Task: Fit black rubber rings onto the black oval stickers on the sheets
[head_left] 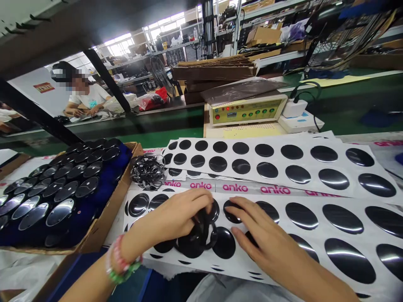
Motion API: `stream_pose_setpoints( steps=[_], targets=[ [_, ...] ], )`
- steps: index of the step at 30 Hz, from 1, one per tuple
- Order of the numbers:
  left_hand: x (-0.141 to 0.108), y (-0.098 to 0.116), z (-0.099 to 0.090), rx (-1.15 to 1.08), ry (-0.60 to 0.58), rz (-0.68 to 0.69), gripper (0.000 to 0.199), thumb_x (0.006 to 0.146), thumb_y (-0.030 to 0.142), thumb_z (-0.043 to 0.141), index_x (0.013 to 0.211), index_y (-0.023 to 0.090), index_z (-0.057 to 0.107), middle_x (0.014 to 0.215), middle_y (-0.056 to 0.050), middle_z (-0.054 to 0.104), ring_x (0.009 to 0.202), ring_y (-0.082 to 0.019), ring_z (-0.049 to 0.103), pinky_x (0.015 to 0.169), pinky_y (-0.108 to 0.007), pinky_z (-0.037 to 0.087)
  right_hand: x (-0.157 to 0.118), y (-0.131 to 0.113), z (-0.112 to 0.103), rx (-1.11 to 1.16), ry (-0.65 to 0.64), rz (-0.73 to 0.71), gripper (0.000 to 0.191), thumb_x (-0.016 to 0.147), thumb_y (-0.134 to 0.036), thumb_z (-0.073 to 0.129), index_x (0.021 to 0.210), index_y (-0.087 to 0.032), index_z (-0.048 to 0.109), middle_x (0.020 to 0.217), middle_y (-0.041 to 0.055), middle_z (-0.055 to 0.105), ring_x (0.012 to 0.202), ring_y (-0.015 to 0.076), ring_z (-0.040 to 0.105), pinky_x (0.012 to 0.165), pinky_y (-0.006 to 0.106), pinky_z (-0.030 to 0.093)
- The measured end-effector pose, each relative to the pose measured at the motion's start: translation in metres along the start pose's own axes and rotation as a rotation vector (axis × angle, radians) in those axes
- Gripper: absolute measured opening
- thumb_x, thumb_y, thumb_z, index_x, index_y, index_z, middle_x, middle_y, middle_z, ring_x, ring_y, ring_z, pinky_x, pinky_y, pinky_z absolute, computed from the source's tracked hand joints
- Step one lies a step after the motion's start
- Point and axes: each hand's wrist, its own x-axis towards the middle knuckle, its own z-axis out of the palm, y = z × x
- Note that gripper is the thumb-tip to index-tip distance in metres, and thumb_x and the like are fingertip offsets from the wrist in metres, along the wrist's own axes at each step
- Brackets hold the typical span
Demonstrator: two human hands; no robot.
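A white sheet (pixel 280 235) with rows of glossy black discs lies in front of me. My left hand (pixel 192 207), with beaded bracelets at its wrist, has its fingers curled round a black ring-like piece (pixel 210 235) above the sheet; the piece is partly blurred. To its right, my right hand (pixel 258 228) rests with spread fingers on the sheet, its fingertips at a black disc (pixel 233 212). A tangle of thin black rings (pixel 147 171) lies beyond my left forearm.
At the left stands a cardboard box (pixel 118 205) holding many black round parts on blue material. More disc sheets (pixel 273 161) lie behind. Further back are a control box (pixel 248 111) with buttons, stacked cardboard (pixel 217 75) and a seated person (pixel 90 96).
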Motion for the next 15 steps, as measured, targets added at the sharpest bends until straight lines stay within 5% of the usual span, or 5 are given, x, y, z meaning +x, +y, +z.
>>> stream_pose_setpoints(
  steps=[3,6,15],
  targets=[
    [0.037,-0.011,0.01,0.127,-0.138,0.091,0.058,0.063,-0.009,0.039,0.113,0.019,0.044,0.109,-0.007,0.056,0.103,-0.021,0.052,0.083,-0.032,0.046,-0.001,-0.003,0.008,-0.023,-0.045,-0.016,0.037,0.092,-0.035,0.048,0.127,-0.024,0.052,0.134,0.0084,0.053,0.124,0.0253,0.049,0.096,0.046,0.05],
    [0.056,-0.021,0.014,0.171,-0.168,0.158,0.054,0.066,-0.008,0.042,0.114,0.017,0.045,0.109,-0.009,0.056,0.104,-0.023,0.052,0.085,-0.033,0.046,-0.008,0.003,0.011,-0.058,-0.064,-0.011,0.043,0.092,-0.037,0.049,0.134,-0.027,0.047,0.14,0.006,0.048,0.128,0.0253,0.045,0.102,0.049,0.046],
    [0.058,-0.012,0.006,0.244,-0.193,0.18,0.036,0.074,-0.004,0.045,0.102,0.018,0.05,0.091,-0.006,0.058,0.088,-0.023,0.056,0.074,-0.03,0.044,-0.007,0.002,0.002,-0.148,-0.158,-0.019,0.042,0.094,-0.038,0.042,0.133,-0.025,0.051,0.14,0.0055,0.048,0.127,0.0281,0.047,0.099,0.048,0.05]
  ],
)
